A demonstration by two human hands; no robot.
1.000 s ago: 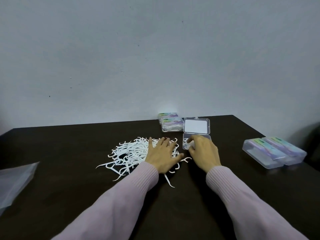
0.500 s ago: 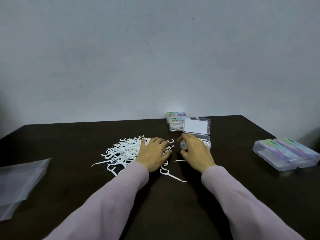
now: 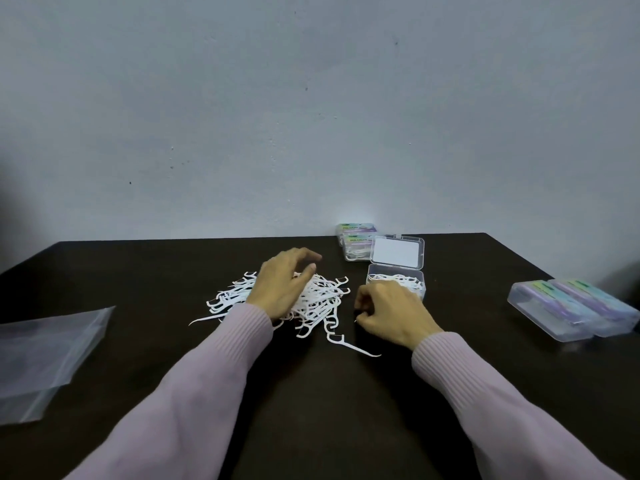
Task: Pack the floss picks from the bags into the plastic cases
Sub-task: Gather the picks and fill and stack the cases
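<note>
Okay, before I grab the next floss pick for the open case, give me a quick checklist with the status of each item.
1. Open case lid up, tray reachable: ok.
2. Room left in the open case: cannot tell, picks already cover the part that shows.
3. Pile of floss picks within reach: ok, left hand is over it.
4. Right hand free to pick: cannot tell, fingers are curled and hide what they hold.
5. Stray pick lying apart from the pile: not ok, gather it.
</note>
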